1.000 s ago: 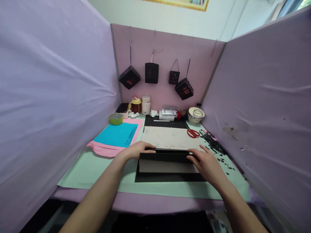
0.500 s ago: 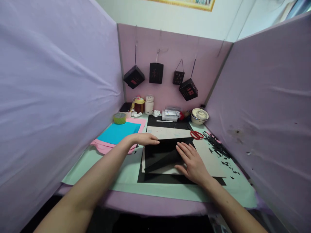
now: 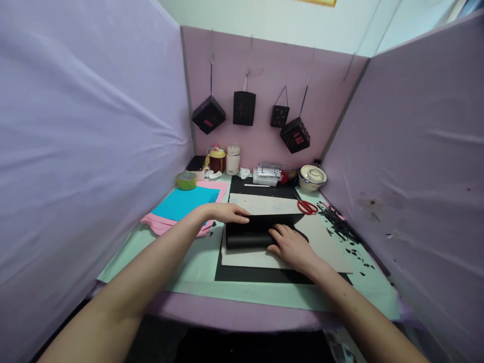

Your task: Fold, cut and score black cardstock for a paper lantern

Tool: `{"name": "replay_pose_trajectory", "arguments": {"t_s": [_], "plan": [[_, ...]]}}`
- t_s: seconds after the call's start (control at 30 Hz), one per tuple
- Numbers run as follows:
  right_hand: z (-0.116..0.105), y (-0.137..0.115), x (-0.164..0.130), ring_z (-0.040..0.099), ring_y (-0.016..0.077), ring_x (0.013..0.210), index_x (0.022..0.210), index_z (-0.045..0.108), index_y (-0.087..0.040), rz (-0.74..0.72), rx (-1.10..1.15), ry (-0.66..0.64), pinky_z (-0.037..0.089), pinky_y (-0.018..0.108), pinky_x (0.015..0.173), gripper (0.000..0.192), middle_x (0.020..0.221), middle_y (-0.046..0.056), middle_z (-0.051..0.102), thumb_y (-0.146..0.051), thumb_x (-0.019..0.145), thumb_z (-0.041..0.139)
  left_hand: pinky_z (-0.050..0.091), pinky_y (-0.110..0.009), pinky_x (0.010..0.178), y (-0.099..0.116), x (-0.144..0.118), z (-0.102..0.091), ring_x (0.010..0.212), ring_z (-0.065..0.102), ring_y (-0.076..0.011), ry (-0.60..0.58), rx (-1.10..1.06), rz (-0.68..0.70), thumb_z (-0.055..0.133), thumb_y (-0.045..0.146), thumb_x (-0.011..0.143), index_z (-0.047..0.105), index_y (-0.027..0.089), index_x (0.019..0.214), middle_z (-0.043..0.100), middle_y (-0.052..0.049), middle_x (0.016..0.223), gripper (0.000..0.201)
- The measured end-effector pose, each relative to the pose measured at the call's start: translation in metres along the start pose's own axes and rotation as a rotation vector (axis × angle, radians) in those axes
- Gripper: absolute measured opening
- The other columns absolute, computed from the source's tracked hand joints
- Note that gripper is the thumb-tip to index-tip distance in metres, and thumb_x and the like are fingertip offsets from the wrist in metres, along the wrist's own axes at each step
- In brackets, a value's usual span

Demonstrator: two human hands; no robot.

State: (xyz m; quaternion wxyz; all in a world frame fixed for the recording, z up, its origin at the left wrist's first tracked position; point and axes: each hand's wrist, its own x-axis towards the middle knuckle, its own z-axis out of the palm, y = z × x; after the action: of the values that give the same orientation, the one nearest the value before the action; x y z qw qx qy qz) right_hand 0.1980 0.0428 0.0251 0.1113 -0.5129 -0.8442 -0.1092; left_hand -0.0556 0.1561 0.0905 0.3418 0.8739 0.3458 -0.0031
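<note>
A sheet of black paper (image 3: 247, 238) is bent into a curved fold over a pale board (image 3: 245, 258). My left hand (image 3: 232, 214) pinches the sheet's raised far edge at its left end, thumb toward me. My right hand (image 3: 290, 244) is closed over the rounded near fold at the right, fingers bent on top and thumb at the front. Part of the sheet is hidden under that hand. Beyond the sheet's right end lie red-handled scissors (image 3: 307, 207).
Black paper scraps (image 3: 340, 224) are strewn at the right. Blue sheets (image 3: 185, 201) lie on pink ones at the left, with green tape (image 3: 186, 181) behind. A pen box (image 3: 266, 175) and bowl (image 3: 311, 178) stand at the back. Black paper boxes (image 3: 244, 108) hang above.
The near part of the black paper has been rolled away from me into a rounded fold. My right hand has shifted slightly left and its fingers have curled. The left keeps its pinch.
</note>
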Motion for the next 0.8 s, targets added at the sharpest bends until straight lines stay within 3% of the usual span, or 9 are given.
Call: {"name": "replay_pose_trajectory", "arguments": {"t_s": [0.2,0.4,0.57,0.7,0.8], "plan": [[0.003,0.0,0.002,0.054,0.0258,0.095,0.119,0.057,-0.019,0.014,-0.033,0.028,0.044,0.038,0.082,0.037,0.102,0.01,0.062,-0.038,0.088,0.056,0.037,-0.025,0.097,0.011,-0.011,0.015,0.119,0.053,-0.0211,-0.024,-0.021,0.106,0.061,0.046,0.08,0.05,0.034,0.133,0.055,0.002,0.134,0.056],[0.011,-0.001,-0.001,0.053,0.0253,0.093,0.102,0.06,-0.019,0.045,-0.028,0.156,0.041,0.038,0.083,0.021,0.096,0.01,0.061,-0.034,0.088,0.056,0.037,-0.027,0.097,0.015,-0.016,0.034,0.121,0.051,-0.0238,0.022,0.063,0.119,0.063,0.045,0.078,0.046,0.036,0.135,0.054,0.001,0.136,0.06],[0.016,-0.012,-0.007,0.052,0.0263,0.086,0.098,0.062,-0.019,0.249,-0.04,0.281,0.043,0.038,0.073,0.02,0.095,0.012,0.056,-0.035,0.086,0.057,0.039,-0.029,0.094,0.015,-0.013,0.042,0.117,0.053,-0.0262,0.078,0.081,0.123,0.064,0.046,0.078,0.047,0.035,0.135,0.058,-0.003,0.13,0.061],[0.026,-0.011,-0.01,0.055,0.0233,0.077,0.108,0.051,-0.016,0.444,0.233,0.339,0.046,0.036,0.065,0.033,0.094,0.01,0.053,-0.04,0.086,0.055,0.038,-0.034,0.098,0.02,-0.015,0.052,0.118,0.051,-0.0286,0.125,0.077,0.075,0.059,0.05,0.081,0.045,0.036,0.137,0.053,-0.005,0.131,0.059],[0.037,-0.003,-0.007,0.058,0.0214,0.076,0.108,0.046,-0.018,0.564,0.554,0.454,0.051,0.038,0.067,0.04,0.101,0.01,0.05,-0.042,0.08,0.06,0.034,-0.04,0.103,0.025,-0.015,0.066,0.126,0.045,-0.032,0.184,0.064,0.0,0.055,0.053,0.083,0.042,0.037,0.138,0.038,-0.008,0.144,0.059]]}}
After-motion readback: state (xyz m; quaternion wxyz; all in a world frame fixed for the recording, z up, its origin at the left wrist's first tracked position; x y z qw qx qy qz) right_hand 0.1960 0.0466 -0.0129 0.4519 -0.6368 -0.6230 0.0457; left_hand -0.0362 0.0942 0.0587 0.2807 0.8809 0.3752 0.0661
